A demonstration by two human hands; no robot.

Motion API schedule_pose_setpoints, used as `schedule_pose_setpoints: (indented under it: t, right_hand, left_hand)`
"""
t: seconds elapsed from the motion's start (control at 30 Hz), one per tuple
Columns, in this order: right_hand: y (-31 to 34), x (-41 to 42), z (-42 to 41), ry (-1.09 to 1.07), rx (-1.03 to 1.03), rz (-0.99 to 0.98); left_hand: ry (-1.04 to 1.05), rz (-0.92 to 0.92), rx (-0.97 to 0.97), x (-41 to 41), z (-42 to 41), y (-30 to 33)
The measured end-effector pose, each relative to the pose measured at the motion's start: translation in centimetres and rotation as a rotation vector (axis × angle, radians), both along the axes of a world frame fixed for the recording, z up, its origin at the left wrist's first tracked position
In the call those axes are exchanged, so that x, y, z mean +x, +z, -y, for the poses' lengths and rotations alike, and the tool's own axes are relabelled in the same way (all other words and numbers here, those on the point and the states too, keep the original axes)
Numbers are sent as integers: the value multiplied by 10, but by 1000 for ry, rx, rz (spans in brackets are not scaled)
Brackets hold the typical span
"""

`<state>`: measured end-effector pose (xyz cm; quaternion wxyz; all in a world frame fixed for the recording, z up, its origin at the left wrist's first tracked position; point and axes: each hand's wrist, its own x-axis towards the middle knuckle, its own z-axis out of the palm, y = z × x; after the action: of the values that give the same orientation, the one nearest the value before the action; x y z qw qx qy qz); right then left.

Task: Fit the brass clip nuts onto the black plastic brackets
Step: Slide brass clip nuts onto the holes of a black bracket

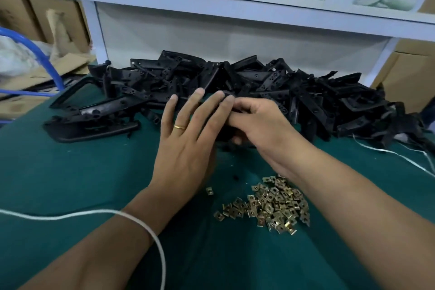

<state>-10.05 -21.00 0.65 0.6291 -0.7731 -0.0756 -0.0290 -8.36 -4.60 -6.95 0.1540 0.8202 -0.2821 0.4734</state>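
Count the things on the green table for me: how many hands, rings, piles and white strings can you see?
Hands: 2, left hand and right hand
Gold ring: 1
Piles: 2, black brackets and brass clip nuts
White strings: 2, near and far
Total: 7

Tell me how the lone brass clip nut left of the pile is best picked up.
Pinch the lone clip nut by its two opposite side edges with fingertips, coming straight down from above. It lies flat on the green cloth, apart from the pile, so nothing crowds its sides.
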Motion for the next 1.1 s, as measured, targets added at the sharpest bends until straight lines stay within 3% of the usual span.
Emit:
schedule_pose_setpoints:
  t: [0.13, 0.27, 0.4, 0.53, 0.6, 0.67, 0.77, 0.87, 0.97, 1.1]
  right_hand:
    - [-1, -5, 10, 274, 327, -167]
    - [-10, -8, 23, 349, 382, -99]
    - [-30, -12, 31, -15, 39, 179]
    - [-59, -26, 32, 101, -408, 318]
    - [-69, -29, 28, 173, -666, 434]
    - [-72, -29, 21, 242, -816, 497]
    - [-72, -28, 16, 326, -903, 489]
    - [-70, -25, 15, 332, -883, 456]
    - [-69, -26, 16, 316, -849, 433]
    - [-69, -32, 21, 285, -788, 401]
  left_hand:
    - [-53, -82, -69, 3, 1, -2]
    - [-60, -215, -246, 3, -2, -6]
    - [-24, -325, -462, 8, -10, -6]
    - [-43, -426, -617, 7, -8, -6]
    - [37, -326, -561, 5, -8, -3]
    - [194, -252, -345, 6, -10, 0]
    - [282, -361, -65, 7, -9, 0]
    - [177, -452, 60, 3, -2, -5]
    - [116, -503, 59, 2, -1, -4]
    - [-51, -568, -151, 3, -3, -5]
